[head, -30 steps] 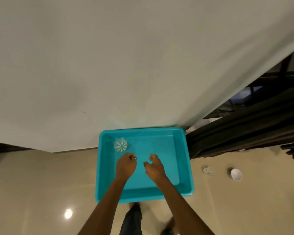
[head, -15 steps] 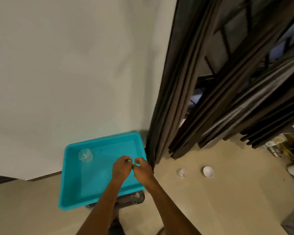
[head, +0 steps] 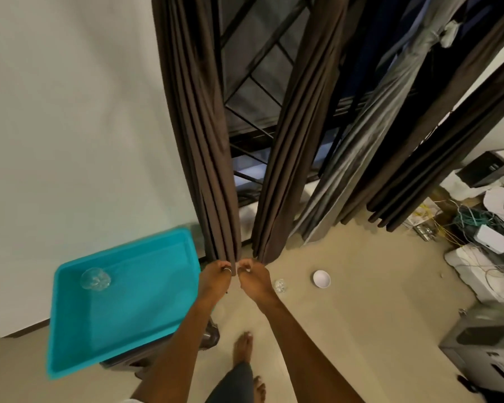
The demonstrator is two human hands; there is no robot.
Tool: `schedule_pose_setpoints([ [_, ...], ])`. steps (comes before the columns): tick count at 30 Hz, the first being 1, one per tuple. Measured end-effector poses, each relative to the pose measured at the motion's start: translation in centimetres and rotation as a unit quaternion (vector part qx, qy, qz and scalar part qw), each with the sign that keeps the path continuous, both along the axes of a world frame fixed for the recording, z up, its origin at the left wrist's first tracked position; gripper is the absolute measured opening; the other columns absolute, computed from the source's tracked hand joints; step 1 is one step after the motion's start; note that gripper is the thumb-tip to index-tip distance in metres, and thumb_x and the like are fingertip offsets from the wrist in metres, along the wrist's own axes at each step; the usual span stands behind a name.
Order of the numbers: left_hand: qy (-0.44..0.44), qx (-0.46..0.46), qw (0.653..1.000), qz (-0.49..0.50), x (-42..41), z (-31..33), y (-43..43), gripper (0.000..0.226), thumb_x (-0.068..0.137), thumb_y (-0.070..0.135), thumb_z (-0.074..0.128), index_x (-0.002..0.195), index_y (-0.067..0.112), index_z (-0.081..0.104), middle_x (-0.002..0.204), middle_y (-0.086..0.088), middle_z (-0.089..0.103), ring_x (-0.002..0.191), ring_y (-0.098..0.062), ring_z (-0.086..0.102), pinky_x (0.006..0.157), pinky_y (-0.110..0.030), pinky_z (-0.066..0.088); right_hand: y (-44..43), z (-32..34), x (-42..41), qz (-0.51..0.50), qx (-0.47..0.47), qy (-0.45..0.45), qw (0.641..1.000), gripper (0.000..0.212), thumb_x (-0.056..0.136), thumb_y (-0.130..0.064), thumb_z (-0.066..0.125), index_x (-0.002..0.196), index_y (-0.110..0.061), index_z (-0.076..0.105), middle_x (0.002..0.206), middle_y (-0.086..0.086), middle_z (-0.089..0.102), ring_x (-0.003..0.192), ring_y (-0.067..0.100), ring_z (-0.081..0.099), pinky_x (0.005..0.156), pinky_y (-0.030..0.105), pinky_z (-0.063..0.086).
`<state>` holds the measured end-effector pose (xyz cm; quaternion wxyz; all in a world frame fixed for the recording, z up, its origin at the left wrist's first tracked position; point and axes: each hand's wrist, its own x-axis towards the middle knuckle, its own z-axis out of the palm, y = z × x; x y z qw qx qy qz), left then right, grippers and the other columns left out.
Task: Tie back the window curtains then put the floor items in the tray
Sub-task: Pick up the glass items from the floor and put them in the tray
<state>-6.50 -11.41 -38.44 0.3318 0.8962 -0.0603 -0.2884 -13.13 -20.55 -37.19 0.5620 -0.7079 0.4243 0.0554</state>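
Left hand (head: 216,279) and right hand (head: 255,279) raised side by side, nearly touching, fingers of both curled inward; thin metal ring on a left finger. Cannot tell whether either pinches anything: both overlap the curtain hems in this view. Brown curtain (head: 198,141): heavy matte cloth in deep vertical pleats, hanging loose down to the floor (head: 346,315), against the plain pale wall (head: 70,112). Second curtain (head: 291,141), same cloth, just to its right; a narrow gap between them shows a dark barred grille (head: 253,82). Grey curtain (head: 376,126): smoother, shiny, gathered into a twisted rope with a knot high up. Further brown panels (head: 448,126) at far right. Tray (head: 134,309): turquoise plastic, rectangular, rounded corners, raised rim, by the wall at left, resting on a dark object that is mostly hidden. Inside, near its far left corner, a clear cut glass (head: 95,279). On the glossy beige floor, right of the hands: a second glass (head: 280,285), small and clear, and near it a round white bowl (head: 321,279), upright. Far right: tangled green, yellow and white cables (head: 472,222) over white boxes; a black box (head: 489,170) with markings too small to read. Bare foot (head: 242,347) below the hands.
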Motion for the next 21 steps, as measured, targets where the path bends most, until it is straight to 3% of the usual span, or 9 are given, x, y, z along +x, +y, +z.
schedule_pose_setpoints([
  [2,0.006,-0.001,1.0,0.001,-0.2,-0.6,-1.9,0.029,0.102,0.022,0.047,0.097,0.013,0.073,0.094,-0.009,0.073,0.085,-0.022,0.068,0.079,-0.034,0.058,-1.5,-0.3,-0.5,-0.008,-0.005,0.007,1.0,0.022,0.094,-0.014,0.053,0.11,-0.014,0.068,0.104,0.007,0.069,0.089,0.024,0.069,0.079,0.029,0.056],
  [6,0.03,-0.005,0.999,0.015,-0.5,-1.6,-6.2,0.027,0.103,0.024,0.048,0.108,0.013,0.072,0.103,-0.011,0.072,0.092,-0.027,0.069,0.085,-0.039,0.059,-5.1,-1.1,-1.3,-0.033,-0.029,0.029,0.999,0.025,0.096,-0.014,0.05,0.112,-0.011,0.07,0.113,0.013,0.071,0.1,0.032,0.067,0.092,0.044,0.054],
  [12,0.077,-0.045,0.996,0.017,-0.9,-2.4,-11.3,0.026,0.099,0.018,0.052,0.114,0.015,0.072,0.113,-0.009,0.071,0.104,-0.026,0.068,0.094,-0.042,0.056,-10.8,-1.7,-2.6,-0.052,-0.056,0.045,0.996,0.028,0.091,-0.004,0.05,0.107,-0.011,0.072,0.109,0.011,0.074,0.103,0.033,0.067,0.093,0.044,0.055],
  [21,0.095,-0.029,0.995,0.003,-2.2,-2.5,-16.1,0.029,0.097,0.017,0.052,0.117,0.015,0.071,0.12,-0.011,0.07,0.108,-0.029,0.066,0.098,-0.041,0.053,-17.0,-2.2,-3.7,-0.048,-0.046,0.047,0.997,0.027,0.091,-0.001,0.052,0.109,-0.009,0.071,0.11,0.011,0.073,0.105,0.032,0.068,0.095,0.042,0.055],
])
